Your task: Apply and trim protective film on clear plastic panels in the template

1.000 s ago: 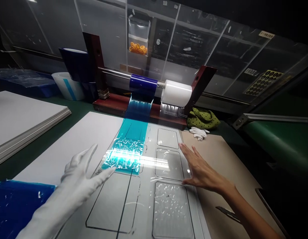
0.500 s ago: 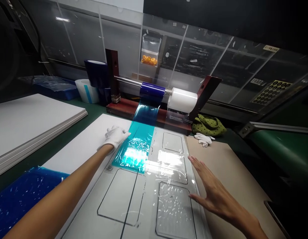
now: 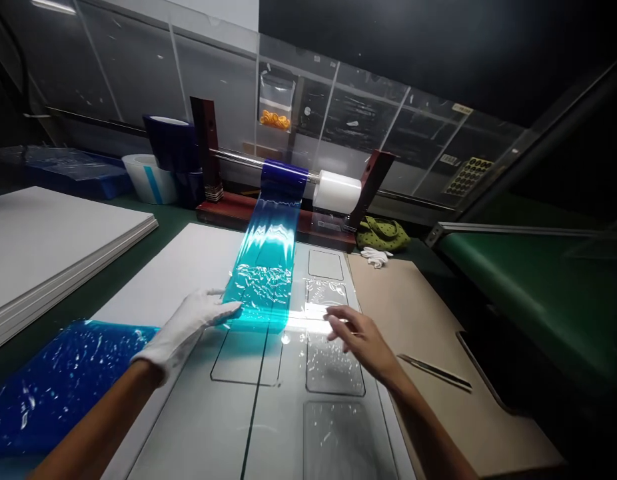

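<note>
The plastic film (image 3: 262,287) is laid on the template board (image 3: 198,420), just right of the left grip (image 3: 191,320). A slim metal tool (image 3: 435,371) is placed on the cardboard sheet (image 3: 428,300), right of the right grip (image 3: 361,340); the film roll (image 3: 283,179) is mounted behind both.

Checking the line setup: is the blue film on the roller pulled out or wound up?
Pulled out: the blue film runs off its roll in a wrinkled strip down onto the grey marked sheet, its end by the gloved left hand.

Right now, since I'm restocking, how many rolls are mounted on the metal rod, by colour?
Blue film roll: 1
White film roll: 1
Total: 2
</note>
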A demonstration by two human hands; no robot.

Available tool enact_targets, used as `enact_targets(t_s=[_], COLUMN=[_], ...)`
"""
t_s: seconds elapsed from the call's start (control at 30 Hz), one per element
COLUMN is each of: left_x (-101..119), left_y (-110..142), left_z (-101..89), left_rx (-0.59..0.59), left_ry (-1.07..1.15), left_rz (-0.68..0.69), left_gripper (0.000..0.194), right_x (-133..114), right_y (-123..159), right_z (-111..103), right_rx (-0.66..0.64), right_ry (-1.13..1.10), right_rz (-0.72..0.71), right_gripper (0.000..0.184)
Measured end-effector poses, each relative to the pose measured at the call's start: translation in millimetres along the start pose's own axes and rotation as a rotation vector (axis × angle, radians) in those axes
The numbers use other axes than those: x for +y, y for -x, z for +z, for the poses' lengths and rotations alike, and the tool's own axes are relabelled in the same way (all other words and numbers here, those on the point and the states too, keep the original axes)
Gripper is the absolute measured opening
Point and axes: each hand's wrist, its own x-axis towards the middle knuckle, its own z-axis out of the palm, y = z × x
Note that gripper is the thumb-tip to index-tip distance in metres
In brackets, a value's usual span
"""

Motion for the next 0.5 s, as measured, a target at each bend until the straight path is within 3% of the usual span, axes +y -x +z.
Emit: enact_targets(t_s=[0.13, 0.23, 0.37, 0.5], left_x=[0.7, -1.2, -19.2, -64.0], left_y=[33.8, 55.9, 83.5, 113.8], left_z=[-7.0, -14.2, -23.2, -27.4], left_rx=[-0.037, 0.028, 0.115, 0.209], left_ry=[0.043, 0.031, 0.010, -0.039], left_rz=[-0.004, -0.031, -0.089, -0.098], left_gripper=[0.072, 0.068, 0.052, 0.046], right_x=[-3.4, -5.4, -0.5, 17.0], right_y=[-7.3, 5.2, 51.3, 110.1], right_z=[56.6, 87.0, 107.9, 130.0], right_rx=[-0.183, -0.192, -0.110, -0.055], right_ry=[-0.235, -0.346, -0.415, -0.445], right_rz=[0.088, 0.093, 0.107, 0.205], right_gripper=[0.051, 0.048, 0.049, 0.053])
